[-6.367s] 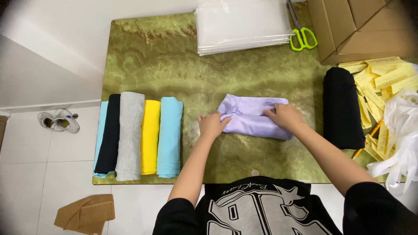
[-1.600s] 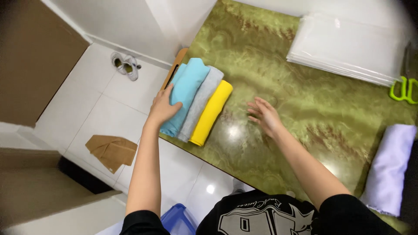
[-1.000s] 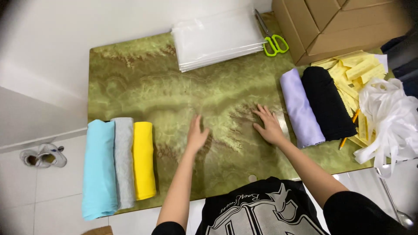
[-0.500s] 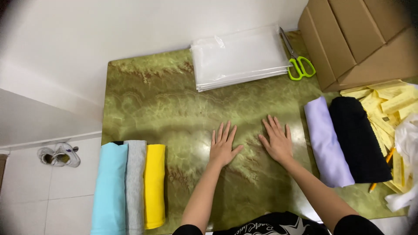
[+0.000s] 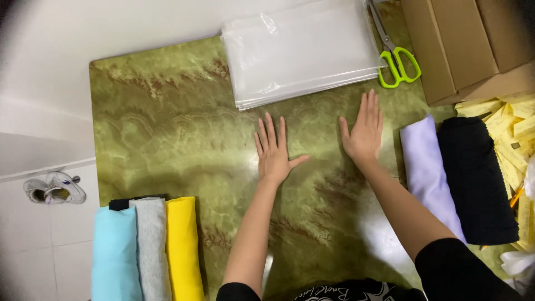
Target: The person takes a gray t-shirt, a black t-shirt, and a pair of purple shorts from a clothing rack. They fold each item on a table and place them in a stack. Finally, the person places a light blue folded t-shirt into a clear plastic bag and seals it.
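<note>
L hand (image 5: 274,151) flat w/ fingers spread on green marbled table (image 5: 167,128), holding nothing, R hand (image 5: 363,129) likewise flat & empty, lilac folded cloth (image 5: 428,167) lay smooth just R of it, clear plastic bags (image 5: 298,50) stacked beyond fingertips

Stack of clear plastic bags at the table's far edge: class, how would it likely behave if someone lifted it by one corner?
The stack of clear plastic bags looks thin and glossy, so it would probably droop rather than stay flat. Its smooth, shiny sheets seem loose at the edges, so they may slide apart. It is likely light for its size. Both the left hand and right hand lie flat, apart from it.
</note>
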